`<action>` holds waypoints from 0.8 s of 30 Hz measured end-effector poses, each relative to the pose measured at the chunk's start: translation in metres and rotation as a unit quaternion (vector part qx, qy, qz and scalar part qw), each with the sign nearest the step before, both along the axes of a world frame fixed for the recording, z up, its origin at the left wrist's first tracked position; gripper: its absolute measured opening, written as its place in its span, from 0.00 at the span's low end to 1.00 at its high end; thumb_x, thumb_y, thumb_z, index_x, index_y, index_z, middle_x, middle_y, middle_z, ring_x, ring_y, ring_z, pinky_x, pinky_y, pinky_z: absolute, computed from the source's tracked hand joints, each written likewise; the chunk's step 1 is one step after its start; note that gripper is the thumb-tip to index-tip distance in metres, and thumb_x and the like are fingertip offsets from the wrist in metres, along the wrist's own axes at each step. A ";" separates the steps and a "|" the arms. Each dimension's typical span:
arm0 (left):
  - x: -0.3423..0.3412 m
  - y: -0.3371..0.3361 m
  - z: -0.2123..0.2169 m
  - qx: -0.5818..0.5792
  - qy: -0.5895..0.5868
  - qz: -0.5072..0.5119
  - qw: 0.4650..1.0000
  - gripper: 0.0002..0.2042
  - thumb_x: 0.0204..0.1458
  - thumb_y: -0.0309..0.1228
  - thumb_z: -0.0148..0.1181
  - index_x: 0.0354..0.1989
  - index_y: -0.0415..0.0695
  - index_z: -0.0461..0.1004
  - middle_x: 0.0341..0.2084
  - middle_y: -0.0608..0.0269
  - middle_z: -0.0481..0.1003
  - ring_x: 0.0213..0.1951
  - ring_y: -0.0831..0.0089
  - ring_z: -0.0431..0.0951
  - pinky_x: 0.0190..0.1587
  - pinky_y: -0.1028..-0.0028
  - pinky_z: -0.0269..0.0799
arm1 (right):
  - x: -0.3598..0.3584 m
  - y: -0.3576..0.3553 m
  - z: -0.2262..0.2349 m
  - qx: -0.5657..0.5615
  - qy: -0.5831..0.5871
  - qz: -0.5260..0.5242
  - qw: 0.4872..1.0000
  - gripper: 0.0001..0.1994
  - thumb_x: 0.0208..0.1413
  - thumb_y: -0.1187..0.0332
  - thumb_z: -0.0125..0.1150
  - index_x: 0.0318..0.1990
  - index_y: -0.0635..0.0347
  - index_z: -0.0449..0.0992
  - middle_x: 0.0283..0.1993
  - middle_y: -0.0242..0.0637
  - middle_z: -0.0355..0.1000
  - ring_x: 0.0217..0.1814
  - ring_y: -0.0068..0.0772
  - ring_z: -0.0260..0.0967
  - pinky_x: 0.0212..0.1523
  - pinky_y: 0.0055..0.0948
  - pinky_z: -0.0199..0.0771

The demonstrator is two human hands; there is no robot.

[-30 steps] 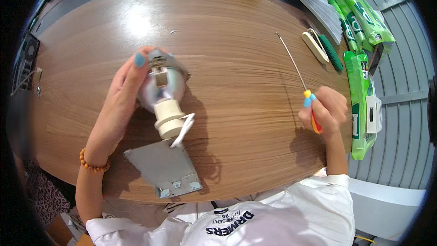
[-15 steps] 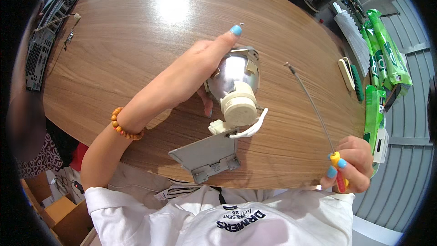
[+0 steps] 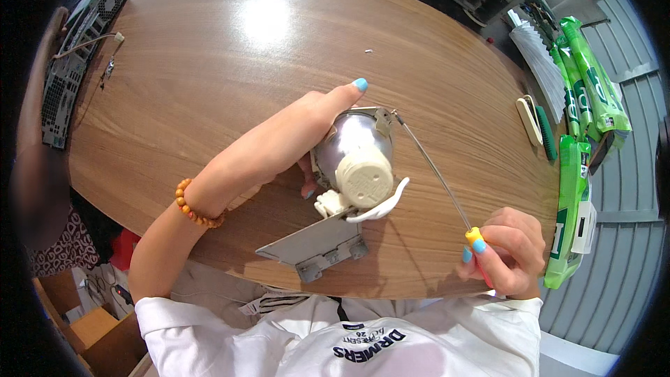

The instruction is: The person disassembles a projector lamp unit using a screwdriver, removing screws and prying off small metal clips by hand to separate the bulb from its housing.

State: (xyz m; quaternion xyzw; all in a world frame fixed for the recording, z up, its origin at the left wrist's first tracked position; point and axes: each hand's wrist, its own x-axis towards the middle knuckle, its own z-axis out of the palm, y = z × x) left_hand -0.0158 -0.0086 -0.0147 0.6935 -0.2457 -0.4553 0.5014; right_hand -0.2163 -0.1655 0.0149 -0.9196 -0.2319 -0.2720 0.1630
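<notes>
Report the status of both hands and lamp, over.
Left hand holding lamp. Right hand holding screwdriver, tip at lamp's far right corner. No obstruction visible.

Down from the head

My fisheye view sits on the wearer's head, left of a pair, facing down across the tabletop [image 3: 230,91]. I get the white shirt [image 3: 453,338] along the lower edge, left hand [image 3: 300,129] and right hand [image 3: 509,251] near.

Right now the lamp [image 3: 354,137] hides much of the left grip [image 3: 307,129] from me, and the right grip [image 3: 511,251] covers most of the screwdriver [image 3: 433,172]'s handle. What does its tip meet? Too small to tell! A white speck on the desk [image 3: 209,91]: can't name it. Far left, a dark shape [image 3: 38,199] is all blur.
</notes>
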 end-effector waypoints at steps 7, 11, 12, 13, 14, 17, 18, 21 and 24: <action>0.005 0.002 0.003 0.060 0.052 -0.001 0.997 0.30 0.47 0.54 0.41 0.41 0.34 0.66 0.25 0.61 0.68 0.26 0.79 0.66 0.31 0.84 0.60 | 0.003 -0.004 -0.005 0.011 -0.030 0.032 0.999 0.11 0.32 0.81 0.57 0.24 0.58 0.64 0.21 0.36 0.62 0.13 0.22 0.56 0.09 0.16 0.55; 0.004 0.002 0.003 0.058 0.053 0.009 0.997 0.30 0.47 0.54 0.42 0.41 0.33 0.66 0.25 0.61 0.68 0.26 0.79 0.66 0.30 0.83 0.61 | 0.004 -0.005 -0.004 -0.006 -0.023 0.045 0.999 0.10 0.33 0.81 0.57 0.24 0.59 0.64 0.20 0.36 0.62 0.13 0.21 0.55 0.09 0.16 0.55; 0.005 0.002 0.002 0.052 0.063 0.006 0.997 0.30 0.47 0.54 0.42 0.41 0.33 0.66 0.25 0.61 0.68 0.26 0.79 0.66 0.30 0.83 0.62 | 0.004 -0.005 -0.004 -0.006 -0.023 0.045 0.999 0.10 0.33 0.81 0.57 0.24 0.59 0.64 0.20 0.36 0.62 0.13 0.21 0.55 0.09 0.16 0.55; 0.005 0.002 0.002 0.052 0.063 0.007 0.997 0.30 0.47 0.54 0.42 0.41 0.33 0.66 0.25 0.61 0.68 0.26 0.79 0.66 0.30 0.83 0.62 | 0.004 -0.003 -0.004 0.006 -0.015 0.041 0.999 0.11 0.33 0.81 0.57 0.24 0.59 0.64 0.20 0.36 0.62 0.13 0.22 0.55 0.09 0.15 0.55; 0.005 0.003 0.003 0.053 0.058 0.006 0.997 0.30 0.47 0.54 0.42 0.40 0.33 0.66 0.25 0.61 0.68 0.26 0.79 0.66 0.30 0.83 0.62 | 0.004 -0.003 -0.004 0.017 -0.008 0.036 0.999 0.11 0.32 0.81 0.57 0.24 0.59 0.64 0.20 0.36 0.62 0.13 0.22 0.55 0.09 0.15 0.54; 0.005 0.003 0.004 0.051 0.048 0.002 0.998 0.30 0.47 0.54 0.42 0.40 0.33 0.66 0.26 0.61 0.68 0.28 0.79 0.66 0.31 0.83 0.62 | 0.004 -0.003 -0.005 0.001 -0.026 0.041 0.999 0.11 0.32 0.81 0.57 0.24 0.58 0.64 0.19 0.36 0.62 0.12 0.22 0.55 0.09 0.16 0.54; 0.005 0.004 0.004 0.049 0.043 0.000 0.998 0.30 0.47 0.54 0.42 0.41 0.33 0.66 0.27 0.61 0.68 0.28 0.79 0.66 0.32 0.83 0.62 | 0.004 -0.003 -0.005 0.001 -0.026 0.042 0.999 0.11 0.32 0.81 0.57 0.24 0.58 0.64 0.19 0.36 0.62 0.12 0.22 0.55 0.09 0.16 0.54; 0.004 0.003 0.000 0.041 0.073 0.013 0.996 0.30 0.47 0.53 0.43 0.41 0.32 0.65 0.28 0.61 0.68 0.29 0.79 0.66 0.33 0.83 0.62 | 0.004 -0.003 -0.006 -0.004 -0.023 0.041 0.999 0.11 0.31 0.82 0.56 0.23 0.57 0.64 0.20 0.36 0.62 0.12 0.22 0.55 0.08 0.16 0.54; 0.005 0.003 -0.001 0.045 0.085 0.013 0.995 0.30 0.47 0.53 0.44 0.41 0.32 0.65 0.27 0.62 0.68 0.29 0.79 0.66 0.33 0.83 0.62 | 0.003 -0.004 -0.006 -0.012 -0.025 0.043 0.999 0.11 0.30 0.83 0.55 0.22 0.57 0.63 0.20 0.37 0.62 0.12 0.23 0.55 0.08 0.16 0.53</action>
